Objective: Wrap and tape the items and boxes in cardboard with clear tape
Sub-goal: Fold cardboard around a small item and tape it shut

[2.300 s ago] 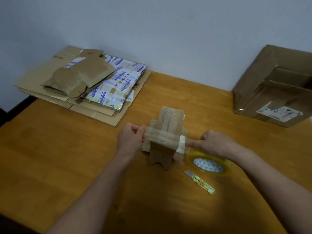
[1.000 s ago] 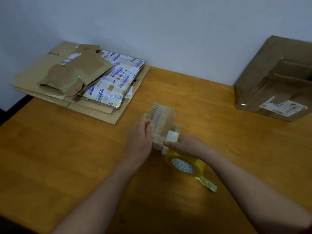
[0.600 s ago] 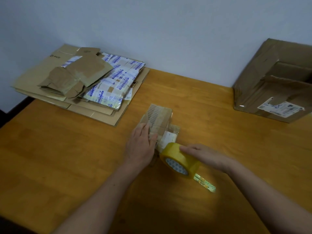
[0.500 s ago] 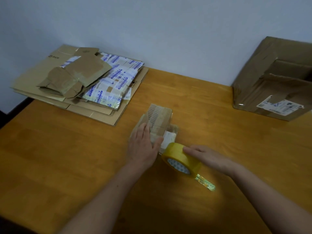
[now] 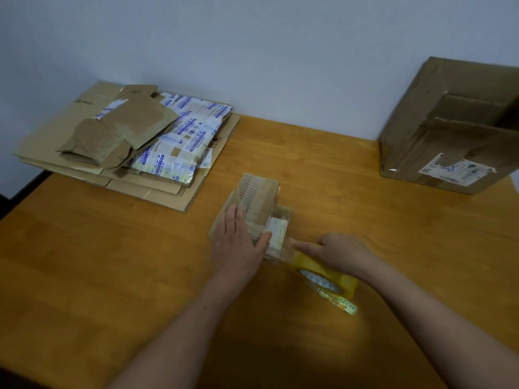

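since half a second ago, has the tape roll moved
Yes. The tape roll has gone right, away from the cardboard-wrapped bundle. It now lies over most of the utility knife, which it barely overlapped before.
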